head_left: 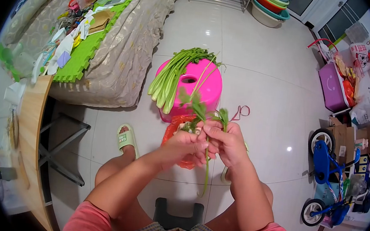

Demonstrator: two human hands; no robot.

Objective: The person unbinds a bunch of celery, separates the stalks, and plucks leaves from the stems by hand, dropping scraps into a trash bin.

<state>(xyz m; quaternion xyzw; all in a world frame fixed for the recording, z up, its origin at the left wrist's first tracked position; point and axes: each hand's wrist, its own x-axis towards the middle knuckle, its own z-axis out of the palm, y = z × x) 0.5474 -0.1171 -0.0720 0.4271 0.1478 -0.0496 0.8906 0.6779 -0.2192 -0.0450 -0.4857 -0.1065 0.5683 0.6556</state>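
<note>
My left hand (186, 146) and my right hand (225, 141) are close together in the middle, fingers pinched around a thin celery stalk (206, 175). Its leafy top (198, 107) points up and its stem hangs below the hands. More leaves (223, 115) stick up by my right hand. Beyond the hands, a bunch of celery (170, 79) lies over the left side of a pink stool (210, 84), with a few thin stalks across the top. Partly hidden under my hands is a red plastic bag (170, 129) on the floor, with green bits in it.
A red loop of string (241, 113) lies on the tiles right of the stool. At left are a cloth-covered bed (119, 60) and a wooden table (31, 136). Stacked basins (268, 10) stand at the back. A blue small bike (323, 162) and a purple bin (331, 87) are at right.
</note>
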